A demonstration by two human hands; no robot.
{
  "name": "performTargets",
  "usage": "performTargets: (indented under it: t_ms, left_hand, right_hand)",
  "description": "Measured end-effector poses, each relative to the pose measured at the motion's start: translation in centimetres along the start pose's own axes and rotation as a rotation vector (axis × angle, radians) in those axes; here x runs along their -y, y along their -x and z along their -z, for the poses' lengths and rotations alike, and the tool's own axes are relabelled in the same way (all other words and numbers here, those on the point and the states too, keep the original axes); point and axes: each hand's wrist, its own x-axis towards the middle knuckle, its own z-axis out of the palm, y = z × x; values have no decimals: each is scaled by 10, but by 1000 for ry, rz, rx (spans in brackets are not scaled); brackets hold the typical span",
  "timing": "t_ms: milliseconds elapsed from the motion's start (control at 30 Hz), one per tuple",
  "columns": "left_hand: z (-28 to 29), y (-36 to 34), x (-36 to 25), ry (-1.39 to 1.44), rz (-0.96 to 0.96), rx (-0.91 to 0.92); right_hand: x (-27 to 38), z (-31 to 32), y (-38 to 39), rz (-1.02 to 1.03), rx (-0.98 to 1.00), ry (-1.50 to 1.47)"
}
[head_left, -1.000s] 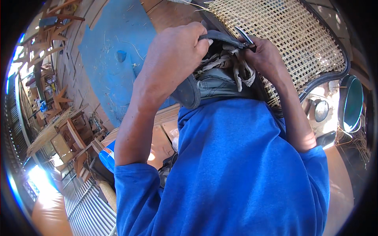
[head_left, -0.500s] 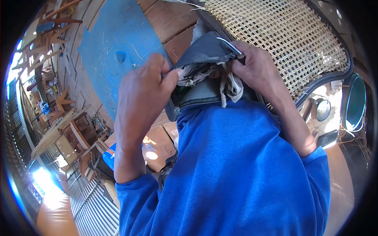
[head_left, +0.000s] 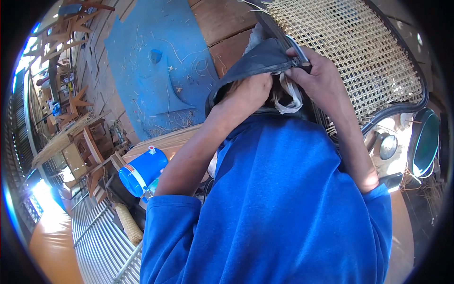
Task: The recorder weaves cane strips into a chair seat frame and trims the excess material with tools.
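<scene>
My left hand (head_left: 250, 94) reaches under the raised flap of a dark zippered bag (head_left: 255, 61) at my waist; its fingers are hidden inside. My right hand (head_left: 324, 78) grips the zippered edge at the bag's right, together with a shiny metal tool (head_left: 298, 52) that sticks up from my fingers. Pale, crumpled cloth strips (head_left: 291, 99) hang out of the opening between my hands. Just right of the bag is a cane-woven panel (head_left: 345, 42) in a dark curved frame.
A blue sheet (head_left: 142, 94) covers part of the plank floor (head_left: 222, 16) ahead. At left are a blue water jug (head_left: 142, 175), wooden chair parts (head_left: 92, 146) and a corrugated metal sheet (head_left: 99, 241). A green oval container (head_left: 421, 142) stands at far right beside a round metal item (head_left: 388, 146).
My left hand has left the flap's edge and moved rightward into the bag, its fingers disappearing. The flap now hangs over it. The blue jug has come more fully into view.
</scene>
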Motion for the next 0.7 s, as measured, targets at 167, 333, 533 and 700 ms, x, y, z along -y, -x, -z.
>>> performTargets:
  t_ms: [167,333,533,700]
  left_hand:
    - [26,51,-24,52,76,65]
    - [48,78,-29,-270,-119,224]
    - [51,82,-42,-249,-158,247]
    - [29,73,-39,-117,-69,216]
  right_hand:
    - [-2,0,-3,-64,-55,-126]
    - [2,2,-1,-56,-77,-153]
    - [0,5,1,-114,-120,-228]
    - [1,2,1,-90,-99,-205]
